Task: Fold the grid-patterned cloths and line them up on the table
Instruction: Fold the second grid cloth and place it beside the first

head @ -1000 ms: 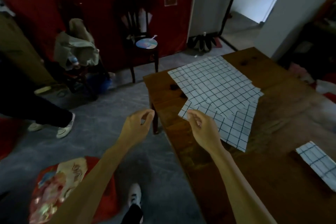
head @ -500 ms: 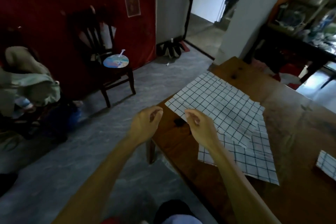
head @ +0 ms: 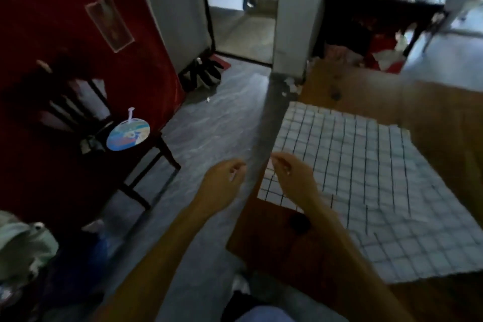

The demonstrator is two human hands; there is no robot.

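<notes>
Grid-patterned cloths [head: 366, 178] lie spread flat and overlapping on the wooden table [head: 274, 251], reaching its left edge. My right hand [head: 292, 178] hovers over the cloths' left edge with fingers loosely curled; blur hides whether it touches the fabric. My left hand [head: 224, 180] hangs beside the table over the floor, fingers loosely curled, holding nothing.
A small dark round object [head: 300, 222] sits on the table near my right forearm. To the left, a dark wooden chair [head: 146, 154] carries a round hand fan [head: 128, 136]. Shoes [head: 206, 73] lie by the doorway. A cluttered dark side table [head: 392, 2] stands far right.
My view has swung right and closer to the table, so the cloths now fill the right side. Both hands keep the same loosely curled pose near the table's left edge.
</notes>
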